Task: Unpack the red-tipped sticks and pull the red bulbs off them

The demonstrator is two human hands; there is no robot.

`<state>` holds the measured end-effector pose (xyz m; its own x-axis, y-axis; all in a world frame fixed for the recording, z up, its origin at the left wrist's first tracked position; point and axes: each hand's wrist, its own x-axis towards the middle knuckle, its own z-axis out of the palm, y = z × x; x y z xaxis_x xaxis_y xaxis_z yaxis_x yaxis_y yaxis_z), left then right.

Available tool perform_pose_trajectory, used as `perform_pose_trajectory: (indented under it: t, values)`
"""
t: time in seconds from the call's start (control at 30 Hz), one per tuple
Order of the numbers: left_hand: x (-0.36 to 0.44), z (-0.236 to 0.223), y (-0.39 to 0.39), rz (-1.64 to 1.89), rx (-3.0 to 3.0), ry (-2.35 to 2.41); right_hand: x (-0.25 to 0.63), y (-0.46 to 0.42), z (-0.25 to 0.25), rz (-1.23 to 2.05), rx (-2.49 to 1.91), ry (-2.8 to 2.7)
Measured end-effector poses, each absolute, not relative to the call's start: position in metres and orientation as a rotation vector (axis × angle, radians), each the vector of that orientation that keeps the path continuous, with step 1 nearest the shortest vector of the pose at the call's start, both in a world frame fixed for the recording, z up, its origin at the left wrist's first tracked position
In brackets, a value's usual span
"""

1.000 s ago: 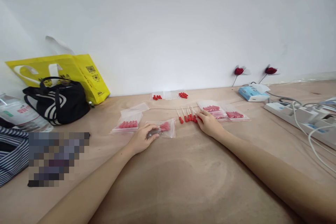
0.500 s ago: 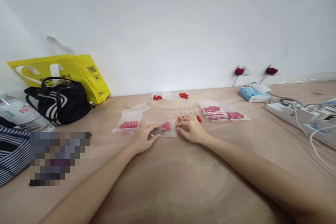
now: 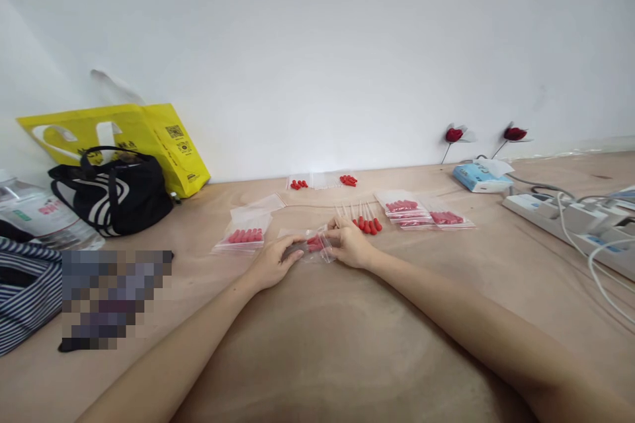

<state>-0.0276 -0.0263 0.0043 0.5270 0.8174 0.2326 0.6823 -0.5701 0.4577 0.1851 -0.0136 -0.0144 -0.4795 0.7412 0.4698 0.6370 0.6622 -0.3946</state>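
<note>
A small clear zip bag [image 3: 313, 258] with red pieces [image 3: 315, 244] showing through it lies at the middle of the table. My left hand [image 3: 272, 261] is closed on the bag's left end, thumb in front. At its right end, the fingers of my right hand [image 3: 350, 243] are pinched on the plastic, which is creased and lifted there. Whether they also hold a stick is hidden. Just behind my right hand lies a row of white sticks with red tips [image 3: 368, 225]. Filled zip bags [image 3: 245, 236] lie beside my left hand, partly overlapping.
Stacked filled bags [image 3: 404, 207] lie to the right; more red pieces [image 3: 348, 180] on clear bags are by the wall. A tissue pack [image 3: 481, 178] and a power strip [image 3: 570, 225] with cables stand right. Black [image 3: 119, 195] and yellow bags [image 3: 186, 158] stand left.
My right hand has shifted slightly left from over the sticks onto the bag's right end, uncovering several red tips. The bag's right end has become creased and lifted. My left hand has stayed.
</note>
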Motion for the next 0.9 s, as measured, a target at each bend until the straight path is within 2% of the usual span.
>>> perform_pose_trajectory:
  t: [0.2, 0.5, 0.9]
  values:
    - [-0.03, 0.002, -0.024, 0.616, 2.449, 1.235, 0.185, -0.018, -0.012, 0.081, -1.197, -2.325]
    - [-0.029, 0.002, -0.025, 0.61, 2.472, 1.274, 0.189, -0.015, -0.009, 0.34, -1.081, -2.272]
    - [-0.027, 0.002, -0.024, 0.615, 2.425, 1.276, 0.181, -0.025, -0.008, 0.403, -1.004, -2.24]
